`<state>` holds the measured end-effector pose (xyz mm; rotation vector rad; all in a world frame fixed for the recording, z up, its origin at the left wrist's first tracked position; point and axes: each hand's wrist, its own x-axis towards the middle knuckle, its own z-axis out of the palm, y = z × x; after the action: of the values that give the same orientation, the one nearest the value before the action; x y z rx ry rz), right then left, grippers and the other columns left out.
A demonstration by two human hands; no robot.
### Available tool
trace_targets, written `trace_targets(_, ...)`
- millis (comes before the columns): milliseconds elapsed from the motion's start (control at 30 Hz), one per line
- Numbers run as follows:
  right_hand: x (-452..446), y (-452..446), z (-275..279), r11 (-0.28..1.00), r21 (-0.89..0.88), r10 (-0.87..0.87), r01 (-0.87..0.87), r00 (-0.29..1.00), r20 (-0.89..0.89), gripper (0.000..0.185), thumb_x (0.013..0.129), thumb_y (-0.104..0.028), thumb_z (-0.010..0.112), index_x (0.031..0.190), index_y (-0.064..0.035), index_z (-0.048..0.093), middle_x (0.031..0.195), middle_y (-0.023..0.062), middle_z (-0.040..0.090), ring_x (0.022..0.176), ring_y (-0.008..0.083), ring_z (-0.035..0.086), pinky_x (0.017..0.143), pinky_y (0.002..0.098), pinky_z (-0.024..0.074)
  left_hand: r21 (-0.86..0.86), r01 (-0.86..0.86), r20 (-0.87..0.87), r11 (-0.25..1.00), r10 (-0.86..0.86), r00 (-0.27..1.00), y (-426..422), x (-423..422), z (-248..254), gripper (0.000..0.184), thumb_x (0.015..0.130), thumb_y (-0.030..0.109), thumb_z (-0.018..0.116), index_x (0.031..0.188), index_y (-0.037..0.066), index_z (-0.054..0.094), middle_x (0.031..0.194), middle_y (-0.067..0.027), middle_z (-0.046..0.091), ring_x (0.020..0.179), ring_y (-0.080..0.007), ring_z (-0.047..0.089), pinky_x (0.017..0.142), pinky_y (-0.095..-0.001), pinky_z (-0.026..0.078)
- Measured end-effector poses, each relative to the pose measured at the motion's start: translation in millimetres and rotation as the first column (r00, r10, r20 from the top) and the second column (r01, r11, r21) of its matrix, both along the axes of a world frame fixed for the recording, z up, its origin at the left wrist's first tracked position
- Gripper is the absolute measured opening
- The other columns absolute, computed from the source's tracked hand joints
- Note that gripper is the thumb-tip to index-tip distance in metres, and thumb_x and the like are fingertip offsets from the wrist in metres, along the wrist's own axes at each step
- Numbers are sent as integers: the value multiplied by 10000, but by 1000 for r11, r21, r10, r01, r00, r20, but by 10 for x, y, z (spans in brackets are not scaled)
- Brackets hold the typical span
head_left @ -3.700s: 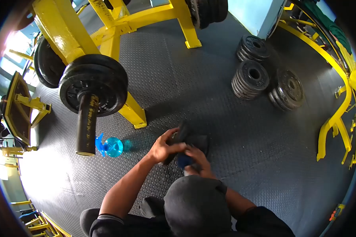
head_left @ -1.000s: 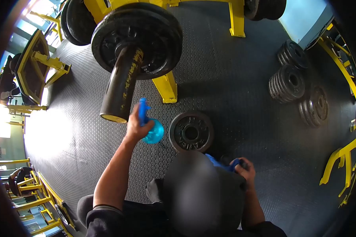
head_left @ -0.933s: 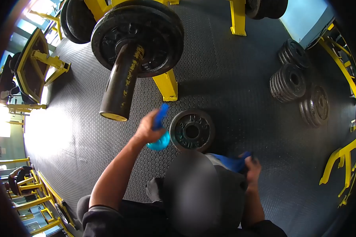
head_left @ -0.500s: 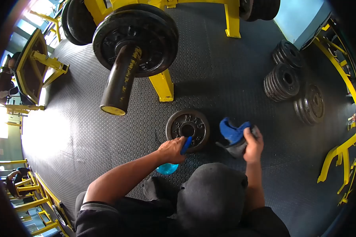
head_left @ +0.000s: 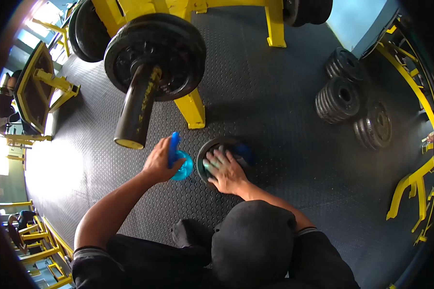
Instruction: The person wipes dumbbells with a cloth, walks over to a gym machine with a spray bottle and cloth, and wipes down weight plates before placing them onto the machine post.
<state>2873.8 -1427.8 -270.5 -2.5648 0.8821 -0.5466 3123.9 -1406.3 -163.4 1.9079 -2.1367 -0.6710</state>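
My left hand [head_left: 159,161] is wrapped round a spray bottle with a blue top and a clear turquoise body [head_left: 182,166], just left of a round weight plate [head_left: 202,161] lying flat on the floor. My right hand [head_left: 226,173] rests flat over the plate with its fingers spread. A dark and blue cloth [head_left: 242,153] lies on the plate by this hand, blurred and partly covered, so I cannot tell how much of it is under the palm. The plate's centre hole is hidden.
A yellow rack [head_left: 190,108] stands ahead, its thick bar [head_left: 137,108] jutting toward me with loaded plates [head_left: 178,53]. Stacked plates [head_left: 337,101] sit on the black rubber floor [head_left: 275,115] to the right. Yellow gym frames [head_left: 410,185] line both sides.
My left hand has moved left and forward with the spray bottle, off the plate. My right hand has come left and down from beside the plate onto it, bringing the cloth.
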Motion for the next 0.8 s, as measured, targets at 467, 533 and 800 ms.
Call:
trace_targets(467, 413, -190, -172, 997, -20, -65, 72, 968, 241, 422, 764, -152, 672, 1156, -52, 554, 1235, 150, 579, 1226, 369, 496, 1065, 495, 353, 136, -294, 85, 946, 285, 955, 124, 998, -248, 832, 836, 336, 715, 1454, 13, 260, 1386, -261, 417, 1306, -386, 405, 1068, -465, 350)
trace_targets(533, 322, 34, -224, 982, 91, 140, -168, 957, 256, 395, 781, -205, 687, 1128, -59, 567, 1240, 132, 585, 1265, 353, 474, 1082, 498, 344, -59, -129, 160, 990, 137, 978, 133, 1076, -273, 835, 826, 314, 726, 1457, 25, 261, 1381, -250, 429, 1293, -375, 425, 1056, -461, 362)
trace_targets(800, -838, -59, -150, 995, 9, -103, 103, 983, 151, 329, 754, -187, 677, 1050, -54, 621, 1137, 150, 639, 1104, 361, 586, 974, 476, 443, 55, -359, 42, 932, 357, 933, 260, 1165, -24, 774, 765, 325, 761, 1384, 25, 408, 1133, -146, 566, 1052, -297, 551, 933, -430, 435)
